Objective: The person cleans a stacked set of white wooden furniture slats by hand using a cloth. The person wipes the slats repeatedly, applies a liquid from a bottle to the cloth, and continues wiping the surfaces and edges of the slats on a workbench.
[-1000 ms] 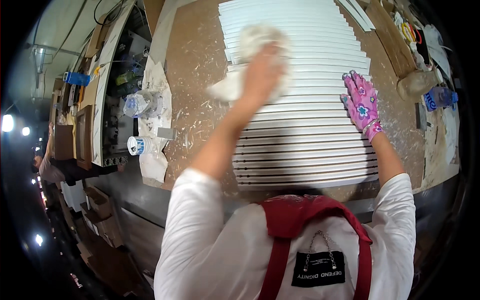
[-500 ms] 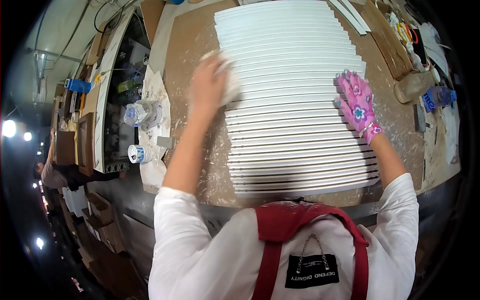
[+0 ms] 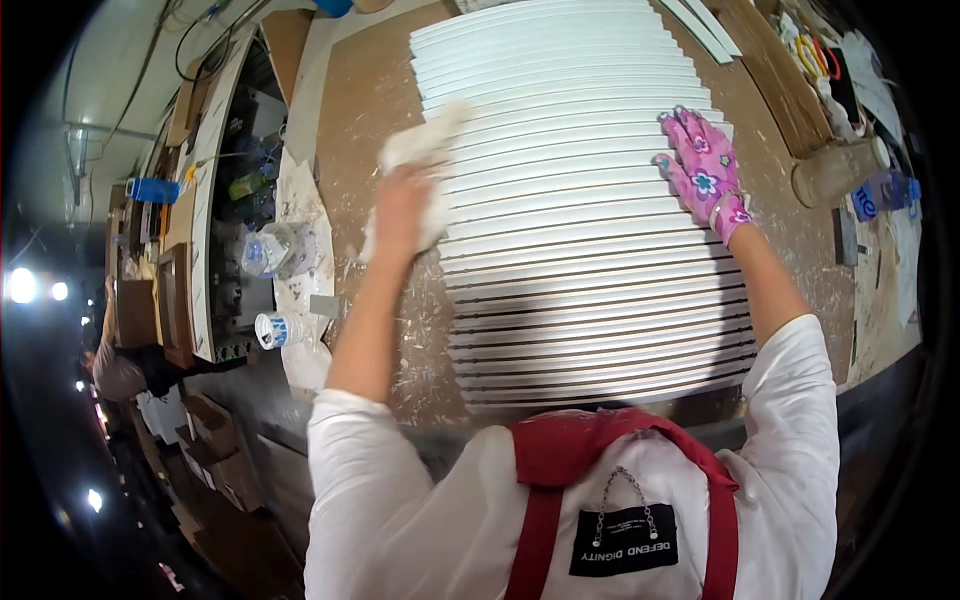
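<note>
Long white slats (image 3: 590,210) lie side by side across the brown board (image 3: 345,110), their ends slightly uneven. My bare left hand (image 3: 402,200) is closed on a pale cloth (image 3: 428,140) at the slats' left ends; the hand and cloth are smeared by motion. Part of the cloth hangs out below the hand over the board. On the right, my right hand (image 3: 703,172), in a pink flowered glove, rests on the slats' right ends with its fingers spread, holding nothing.
A clear bottle (image 3: 270,252) and a white tub (image 3: 277,330) stand at the left on stained paper. To the right are a cardboard box (image 3: 775,85), a cloudy jar (image 3: 835,175) and a water bottle (image 3: 882,195). Another person (image 3: 120,370) is at far left.
My left hand has moved a little toward me and left with the cloth, which now spreads out more. My right hand has shifted slightly away and left, staying on the slats.
</note>
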Tool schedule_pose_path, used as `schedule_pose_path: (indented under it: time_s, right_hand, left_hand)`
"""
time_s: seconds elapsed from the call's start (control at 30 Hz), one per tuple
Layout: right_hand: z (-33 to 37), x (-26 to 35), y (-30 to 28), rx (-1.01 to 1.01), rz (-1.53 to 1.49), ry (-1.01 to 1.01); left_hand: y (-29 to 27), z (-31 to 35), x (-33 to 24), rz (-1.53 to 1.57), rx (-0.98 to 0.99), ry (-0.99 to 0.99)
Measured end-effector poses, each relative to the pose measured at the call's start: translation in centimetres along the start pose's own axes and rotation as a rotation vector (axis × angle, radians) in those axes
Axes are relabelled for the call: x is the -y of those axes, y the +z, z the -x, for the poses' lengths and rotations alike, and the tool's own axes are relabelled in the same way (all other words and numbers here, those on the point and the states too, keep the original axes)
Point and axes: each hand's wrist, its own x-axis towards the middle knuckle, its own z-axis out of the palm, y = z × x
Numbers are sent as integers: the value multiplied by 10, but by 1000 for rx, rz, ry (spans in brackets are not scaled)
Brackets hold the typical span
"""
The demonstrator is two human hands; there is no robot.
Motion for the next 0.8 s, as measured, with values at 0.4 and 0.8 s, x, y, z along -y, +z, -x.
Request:
schedule_pose_path:
  time_s: [0.4, 0.8]
  right_hand:
    - [2, -7, 3, -20, 67, 2]
    - [-1, 2, -1, 27, -40, 44]
  left_hand:
    - [95, -78, -210, 213, 16, 319]
    - [8, -78, -84, 95, -382, 82]
